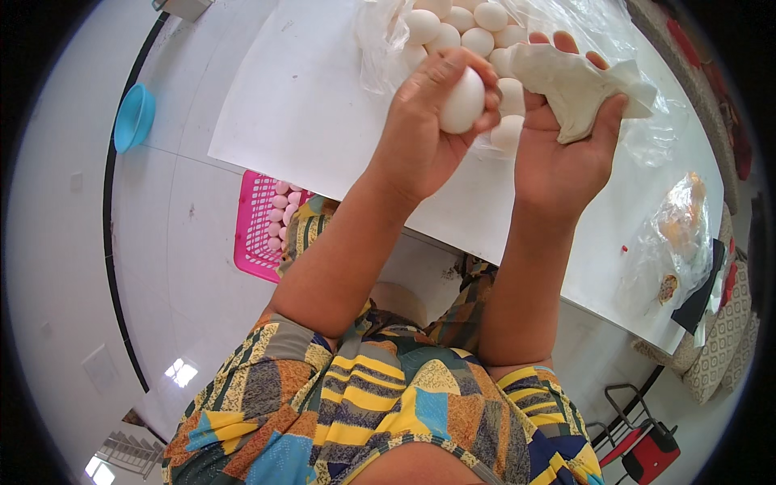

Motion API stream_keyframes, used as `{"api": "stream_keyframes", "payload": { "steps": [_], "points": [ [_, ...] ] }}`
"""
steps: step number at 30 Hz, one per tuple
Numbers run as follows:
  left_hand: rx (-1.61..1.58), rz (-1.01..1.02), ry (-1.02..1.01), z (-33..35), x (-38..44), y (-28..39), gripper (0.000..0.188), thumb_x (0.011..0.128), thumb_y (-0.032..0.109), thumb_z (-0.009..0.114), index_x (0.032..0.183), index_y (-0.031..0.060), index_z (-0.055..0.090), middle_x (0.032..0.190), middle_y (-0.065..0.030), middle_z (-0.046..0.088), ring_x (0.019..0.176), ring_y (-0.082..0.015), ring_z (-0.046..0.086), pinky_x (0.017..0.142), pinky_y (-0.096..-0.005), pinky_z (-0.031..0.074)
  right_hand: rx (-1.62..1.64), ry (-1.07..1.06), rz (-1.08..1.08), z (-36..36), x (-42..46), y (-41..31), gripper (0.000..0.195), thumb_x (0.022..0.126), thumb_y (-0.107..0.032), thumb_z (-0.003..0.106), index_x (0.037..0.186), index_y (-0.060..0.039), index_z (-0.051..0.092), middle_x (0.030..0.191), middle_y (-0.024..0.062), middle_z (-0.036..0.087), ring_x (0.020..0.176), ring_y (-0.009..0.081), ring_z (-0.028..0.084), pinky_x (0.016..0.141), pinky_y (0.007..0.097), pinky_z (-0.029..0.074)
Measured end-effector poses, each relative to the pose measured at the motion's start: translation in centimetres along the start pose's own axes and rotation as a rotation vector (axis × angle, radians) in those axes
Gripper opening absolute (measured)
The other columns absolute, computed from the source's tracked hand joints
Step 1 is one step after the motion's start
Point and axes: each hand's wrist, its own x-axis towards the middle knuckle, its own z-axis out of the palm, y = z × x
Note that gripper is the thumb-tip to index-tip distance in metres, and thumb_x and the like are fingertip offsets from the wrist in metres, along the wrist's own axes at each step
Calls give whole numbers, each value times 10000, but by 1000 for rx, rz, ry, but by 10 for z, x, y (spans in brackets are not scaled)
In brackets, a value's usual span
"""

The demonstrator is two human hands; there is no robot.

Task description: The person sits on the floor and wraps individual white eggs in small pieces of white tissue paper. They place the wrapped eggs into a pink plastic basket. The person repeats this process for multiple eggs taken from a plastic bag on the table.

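Note:
Fingers curled, my left hand point(433, 115) grips a white egg point(463, 102) above the white table point(291, 115). To the right, my right hand point(561, 145) is palm up under a limp, pale cloth point(564, 79), its thumb resting on the cloth's lower edge. The cloth hangs in folds across the fingers, and several fingertips show beyond it. Behind both hands, more white eggs point(478, 41) lie piled in a clear plastic bag point(381, 45). Two of these eggs show in the gap between my hands.
A pink plastic basket point(245, 242) holding several pinkish eggs point(277, 214) sits below the table's left side. A blue basin point(134, 118) is at far left. On the table's right lies a clear bag with orange contents point(682, 221). A red-and-black folding seat point(648, 451) stands lower right.

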Motion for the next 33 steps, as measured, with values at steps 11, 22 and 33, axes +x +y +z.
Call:
{"api": "stream_keyframes", "payload": {
  "steps": [11,22,33],
  "points": [
    [384,84,38,-4,-10,3,358,1020,232,470,1316,37,421,1206,-46,536,1104,-140,541,932,-298,458,-1066,-430,-402,6,-14,37,333,955,-221,570,1214,-12,586,1181,131,616,1078,251,575,951,336,427],
    [292,61,218,13,-12,-3,429,1055,336,372,1356,33,420,1225,-78,557,1108,-153,560,939,-299,469,-930,-351,-302,5,-14,35,300,861,-63,634,1150,15,607,1128,200,608,1058,343,568,928,404,446],
    [539,43,319,21,-15,-6,584,1032,540,276,1201,50,545,1096,-57,594,971,-123,592,827,-270,508,-530,-158,121,11,-20,26,342,1007,-275,502,1107,38,597,974,145,646,884,223,623,809,311,486]
  ]
}}
